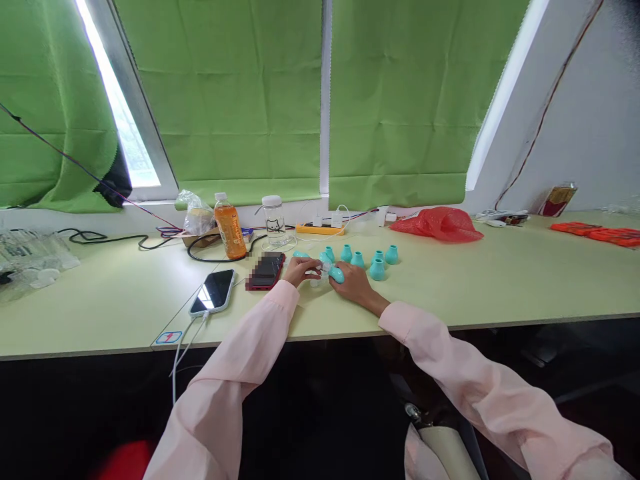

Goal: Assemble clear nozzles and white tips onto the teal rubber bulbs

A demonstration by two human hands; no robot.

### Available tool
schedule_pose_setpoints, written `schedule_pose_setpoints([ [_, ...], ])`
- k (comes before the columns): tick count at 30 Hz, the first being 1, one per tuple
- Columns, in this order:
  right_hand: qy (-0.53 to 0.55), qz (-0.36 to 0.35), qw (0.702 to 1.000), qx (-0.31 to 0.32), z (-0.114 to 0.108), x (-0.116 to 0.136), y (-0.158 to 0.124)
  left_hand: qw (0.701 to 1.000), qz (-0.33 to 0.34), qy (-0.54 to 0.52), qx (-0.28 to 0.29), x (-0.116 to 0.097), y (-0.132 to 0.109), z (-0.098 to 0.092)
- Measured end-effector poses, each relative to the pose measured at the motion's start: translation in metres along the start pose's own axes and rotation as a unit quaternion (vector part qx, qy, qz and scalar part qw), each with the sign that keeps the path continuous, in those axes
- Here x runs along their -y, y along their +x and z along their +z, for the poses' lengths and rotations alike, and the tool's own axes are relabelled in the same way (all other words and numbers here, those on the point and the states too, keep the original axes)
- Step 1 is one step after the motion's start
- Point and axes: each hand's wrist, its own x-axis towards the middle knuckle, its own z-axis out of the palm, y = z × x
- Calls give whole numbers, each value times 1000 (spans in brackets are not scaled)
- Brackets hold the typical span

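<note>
My right hand is closed around a small teal bulb-shaped piece, tilted with its neck toward the left. Close beside it, my left hand pinches a small clear plastic piece at the neck of the teal piece. Whether the two parts touch or are joined is too small to tell. Just past my hands stand several more teal flared pieces, among them a near one and a far right one. Some small clear pieces lie under my hands, partly hidden.
Left of my hands lie a dark red phone and a white phone with charging cables. An orange drink bottle, a clear jar and a yellow power strip line the back. A red plastic bag sits at back right.
</note>
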Motion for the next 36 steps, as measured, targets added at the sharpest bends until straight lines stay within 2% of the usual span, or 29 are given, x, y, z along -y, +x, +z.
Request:
schedule_pose_setpoints([
  [9,-2,15,1000,-7,0,0,-1,999,3,-38,-20,-1,-1,-4],
  [25,43,12,998,-37,2,1,-2,997,-26,-62,33,4,1,-8],
  [36,149,9,988,-50,9,-2,-1,995,-27,-59,81,1,-2,-12],
])
